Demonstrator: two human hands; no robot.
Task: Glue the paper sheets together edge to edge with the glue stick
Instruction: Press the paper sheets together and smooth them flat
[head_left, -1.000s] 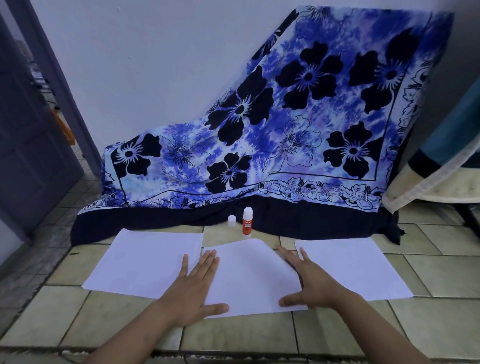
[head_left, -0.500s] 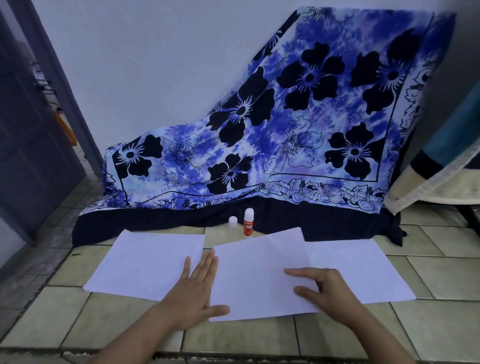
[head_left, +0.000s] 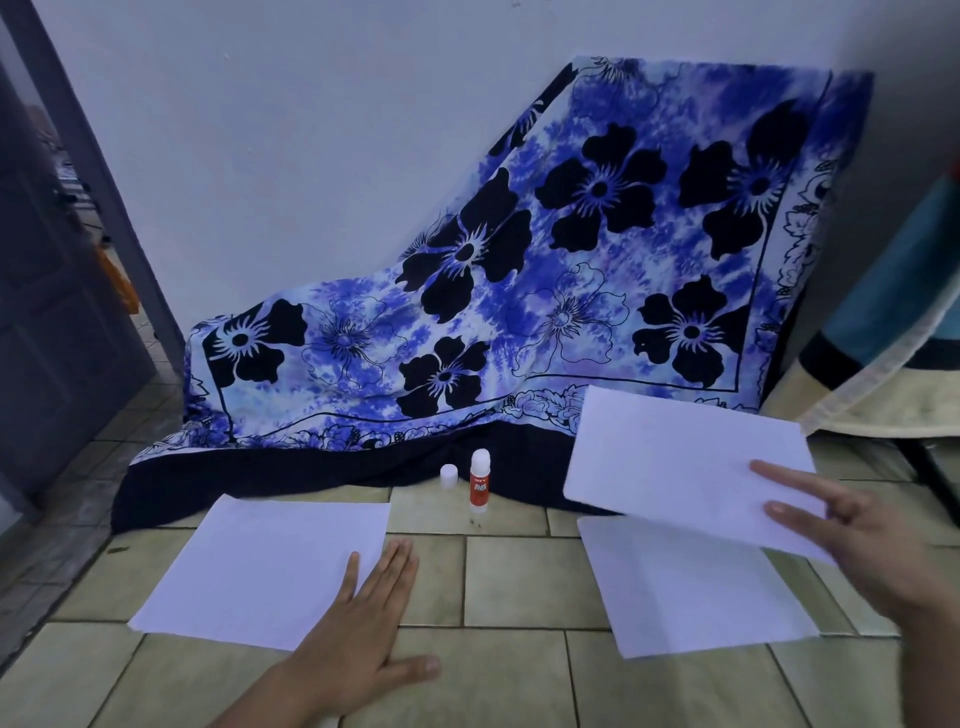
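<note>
Tiled floor (head_left: 514, 582): left hand (head_left: 358, 644) spread flat on left sheet (head_left: 270, 566); right hand (head_left: 878, 545), thumb hidden, pinches raised sheet (head_left: 675, 467) above third sheet (head_left: 696, 587); glue stick (head_left: 479, 480) upright, uncapped, behind.

glue stick (head_left: 479, 483): white print on the red label, probably "GLUE STICK", too blurred to confirm. Paper sheets look blank. No other readable text.

Setting: a home interior. Beige glazed floor tiles (head_left: 514, 582), plain white wall (head_left: 311, 156), grey panelled door (head_left: 47, 322) ajar at left. Blue-and-black flowered cloth (head_left: 571, 291) draped against the wall.
</note>
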